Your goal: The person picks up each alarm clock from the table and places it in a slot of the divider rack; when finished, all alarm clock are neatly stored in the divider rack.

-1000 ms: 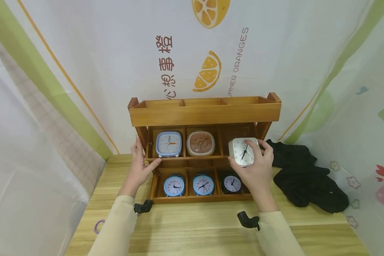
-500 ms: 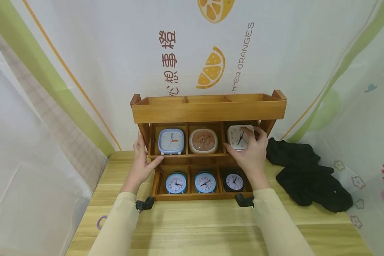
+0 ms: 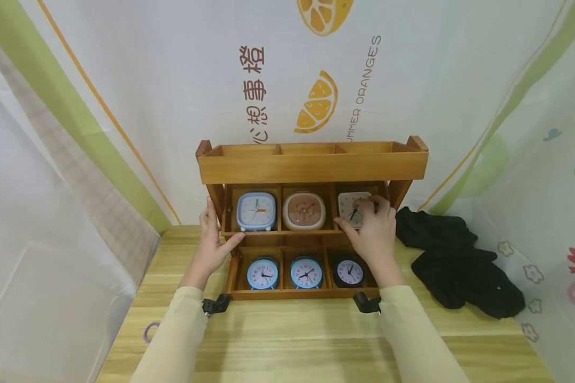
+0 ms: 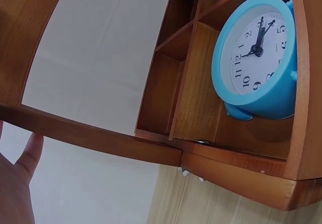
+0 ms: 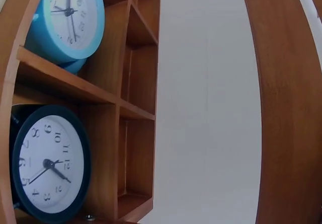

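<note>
A wooden tiered shelf (image 3: 311,169) with divided compartments stands on the table. My right hand (image 3: 377,231) is at the middle tier's right compartment, gripping a white square alarm clock (image 3: 347,201) with thumb at its left edge and fingers over its upper right. The fingers hide part of its face. Against the shelf's left side rests my left hand (image 3: 208,255), fingers straight, thumb along the middle tier's front edge. Beside the white clock sit a cream-and-brown clock (image 3: 304,211) and a blue-framed square clock (image 3: 256,211). The right wrist view shows neither the right hand nor the white clock.
In the bottom tier stand two round blue alarm clocks (image 3: 306,273) and a black one (image 3: 350,273). Black cloth (image 3: 467,276) lies on the right of the table, and a purple ring (image 3: 149,332) on the left. A printed curtain (image 3: 172,80) hangs behind.
The right hand has carried the white alarm clock from in front of the shelf back into the middle tier's right compartment, then slightly lower and left. The left hand has stayed at the shelf's side.
</note>
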A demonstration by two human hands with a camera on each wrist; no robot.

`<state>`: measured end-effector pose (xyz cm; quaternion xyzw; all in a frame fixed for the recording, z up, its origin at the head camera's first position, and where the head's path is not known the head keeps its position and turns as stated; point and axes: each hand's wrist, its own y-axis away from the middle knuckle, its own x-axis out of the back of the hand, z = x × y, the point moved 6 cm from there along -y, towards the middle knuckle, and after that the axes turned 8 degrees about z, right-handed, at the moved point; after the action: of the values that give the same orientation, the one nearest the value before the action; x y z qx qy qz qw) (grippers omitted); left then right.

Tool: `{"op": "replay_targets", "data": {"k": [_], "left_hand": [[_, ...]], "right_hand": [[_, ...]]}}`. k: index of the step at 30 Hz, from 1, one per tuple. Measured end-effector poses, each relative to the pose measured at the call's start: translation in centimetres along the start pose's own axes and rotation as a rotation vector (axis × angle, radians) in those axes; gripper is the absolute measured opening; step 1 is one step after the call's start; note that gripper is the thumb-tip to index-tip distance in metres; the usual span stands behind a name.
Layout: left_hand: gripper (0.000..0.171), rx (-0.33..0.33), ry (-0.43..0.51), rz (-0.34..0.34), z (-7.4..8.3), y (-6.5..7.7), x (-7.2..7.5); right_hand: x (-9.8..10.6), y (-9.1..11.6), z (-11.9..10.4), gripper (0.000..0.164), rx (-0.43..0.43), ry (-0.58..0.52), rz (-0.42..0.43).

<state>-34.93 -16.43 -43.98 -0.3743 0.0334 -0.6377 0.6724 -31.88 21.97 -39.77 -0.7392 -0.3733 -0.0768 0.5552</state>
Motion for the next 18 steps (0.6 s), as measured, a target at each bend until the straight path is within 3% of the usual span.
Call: {"op": "replay_targets", "data": {"k": [6,11,18], "left_hand": [[0.116,0.010,-0.005,0.017,-0.1,-0.2,0.4],[0.118,0.022,-0.012,0.021,-0.1,-0.5,0.4],[0.118,-0.010,-0.018,0.010,0.4,-1.0,-0.1]], "right_hand": [[-0.8,-0.6,0.0,0.053,0.008,-0.038,-0.004],[-1.3,-1.1,0.3,0.053,-0.040,-0.067,-0.026],[-1.0,-0.9,1.3,0.053,-0.108,-0.105,-0.054]]}}
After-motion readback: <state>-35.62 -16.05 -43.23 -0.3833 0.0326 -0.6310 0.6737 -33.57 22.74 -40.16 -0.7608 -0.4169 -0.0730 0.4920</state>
